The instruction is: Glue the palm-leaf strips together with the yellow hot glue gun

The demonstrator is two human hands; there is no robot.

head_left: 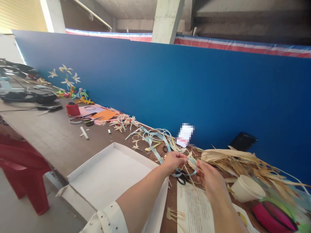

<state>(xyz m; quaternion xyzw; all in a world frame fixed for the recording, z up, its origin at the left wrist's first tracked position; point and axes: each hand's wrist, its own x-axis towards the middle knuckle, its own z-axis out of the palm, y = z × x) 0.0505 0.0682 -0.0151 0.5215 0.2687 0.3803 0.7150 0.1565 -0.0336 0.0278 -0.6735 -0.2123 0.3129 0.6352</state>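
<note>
Both hands meet above the table's near right part, around a small pale strip of corn husk [190,156] with a light blue ribbon [193,161] across it. My left hand [173,160] pinches the strip's left side between thumb and fingers. At the right side, my right hand [209,174] has its fingers closed on the ribbon. A thin pale stalk dangles below the fingers. Under the hands lie black-handled scissors [181,179], partly hidden by strips. A printed sheet [194,207] lies below, with husk scraps on it.
An open white box lid [107,174] lies left of my arm. Dried corn husks [233,158], a paper cup [247,189] and a pink pouch [274,216] are at right. Blue strips [155,136], a phone [185,134], red thread [73,109] and husk flowers [65,72] line the blue partition [145,84].
</note>
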